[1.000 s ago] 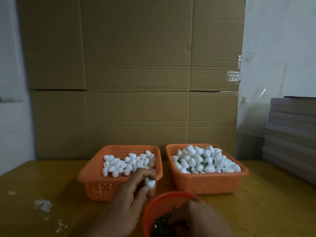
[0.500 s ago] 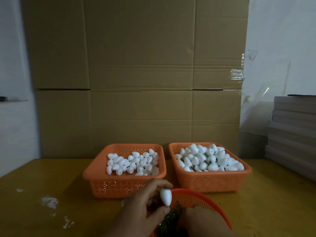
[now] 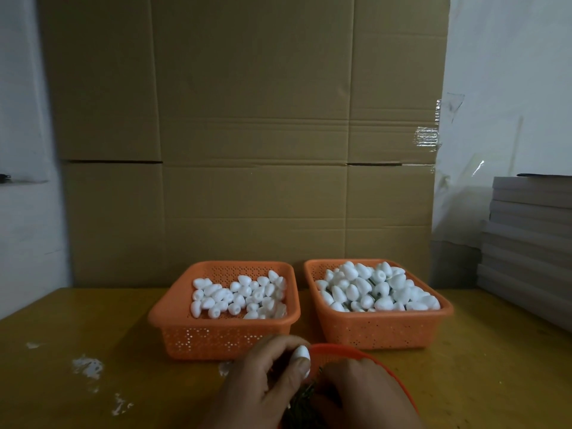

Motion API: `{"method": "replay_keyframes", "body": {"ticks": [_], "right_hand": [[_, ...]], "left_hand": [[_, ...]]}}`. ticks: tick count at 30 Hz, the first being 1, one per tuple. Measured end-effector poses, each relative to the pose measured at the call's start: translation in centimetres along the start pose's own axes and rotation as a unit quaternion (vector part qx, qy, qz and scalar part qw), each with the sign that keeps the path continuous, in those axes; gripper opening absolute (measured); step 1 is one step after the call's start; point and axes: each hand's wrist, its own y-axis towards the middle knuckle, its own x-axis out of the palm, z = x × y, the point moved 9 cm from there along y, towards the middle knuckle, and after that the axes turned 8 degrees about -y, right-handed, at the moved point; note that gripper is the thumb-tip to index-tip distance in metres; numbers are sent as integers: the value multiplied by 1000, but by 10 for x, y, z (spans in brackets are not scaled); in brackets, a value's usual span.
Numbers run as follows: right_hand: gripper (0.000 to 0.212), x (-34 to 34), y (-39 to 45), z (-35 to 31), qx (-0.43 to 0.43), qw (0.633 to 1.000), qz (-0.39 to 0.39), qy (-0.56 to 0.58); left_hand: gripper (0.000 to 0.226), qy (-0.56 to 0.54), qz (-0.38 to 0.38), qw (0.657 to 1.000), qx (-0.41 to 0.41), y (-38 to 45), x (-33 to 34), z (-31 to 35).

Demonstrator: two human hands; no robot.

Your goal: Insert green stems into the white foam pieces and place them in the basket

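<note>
My left hand [image 3: 263, 379] pinches one white foam piece [image 3: 301, 353] between thumb and fingers, just over the rim of a round orange bowl [image 3: 365, 357] at the bottom edge. Green stems [image 3: 301, 397] lie in that bowl. My right hand [image 3: 362, 394] reaches down into the bowl among the stems; its fingertips are hidden. Behind stand two orange baskets: the left basket [image 3: 173, 317] holds plain foam pieces [image 3: 238, 294], the right basket [image 3: 445, 314] is heaped with foam pieces [image 3: 377, 287] that show green stems between them.
The yellow table [image 3: 77, 320] has white crumbs [image 3: 88, 366] at the front left. A tall cardboard wall [image 3: 247, 134] stands right behind the baskets. Flat grey boards [image 3: 529, 236] are stacked at the right edge.
My left hand carried the foam piece from the left basket's front edge back to the bowl. The view shifted slightly, and my right hand stayed in the bowl.
</note>
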Motion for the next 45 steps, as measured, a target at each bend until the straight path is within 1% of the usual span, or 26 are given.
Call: {"method": "replay_keyframes", "body": {"ticks": [4,6,8,10,11,14,16,18,19,20,21,23,24,25,26,28,31,33,34,36,40,45], "right_hand": [[28,-3,-7,-3,4,1000,-4,14],[33,-8,-4,-2,7,1000,-14,21],[47,-6,-1,8,46,996,-57,49],[49,1,-10,0,34,988,-141,58],[50,2,-12,-1,20,988,-142,57],[46,-6,-11,0,26,993,-106,48],[50,-1,-10,3,36,991,-117,56],[50,-3,-8,5,29,995,-74,62],[46,-10,-6,4,23,997,-36,65],[41,-18,-5,2,28,997,-1,67],[35,-19,-6,-1,14,997,15,71],[28,-21,-13,0,-1,988,65,138],[26,-21,-16,3,2,981,88,175],[24,-24,-15,6,6,971,112,212],[25,-27,-17,8,7,958,132,254],[32,-30,-18,11,11,921,160,356],[39,-28,-20,10,15,855,168,490],[41,-26,-20,8,11,828,173,534],[41,-25,-20,7,9,820,171,545],[40,-23,-19,4,4,817,166,552],[39,-25,-20,7,10,837,200,509],[39,-25,-20,10,23,839,212,500]], "left_hand": [[30,-17,3,1000,-21,-1,0,-4],[26,-34,5,999,-29,-1,1,-4],[18,-59,9,997,-43,-2,0,-5],[8,-78,18,995,-56,-2,-1,-7],[6,-86,22,994,-63,-2,-1,-8],[13,-97,31,992,-81,-3,-2,-10],[19,-115,37,988,-94,-4,-2,-10],[20,-144,45,983,-108,-3,-3,-13],[17,-163,51,979,-115,-3,-4,-14],[9,-184,54,974,-119,-2,-3,-14],[7,-207,57,968,-127,-2,-4,-14],[36,-259,64,952,-152,-2,-5,-21],[42,-284,70,942,-165,-2,-5,-23],[43,-304,76,933,-178,-2,-6,-25],[40,-320,73,926,-185,-2,-5,-26],[29,-344,71,917,-191,-1,-3,-27],[21,-382,76,901,-191,-1,-1,-27],[22,-394,77,896,-192,-1,0,-26],[23,-396,75,894,-194,-1,1,-26],[25,-396,71,894,-198,-1,1,-26],[28,-391,66,896,-200,-1,2,-24],[27,-396,70,893,-204,-1,2,-23]]}}
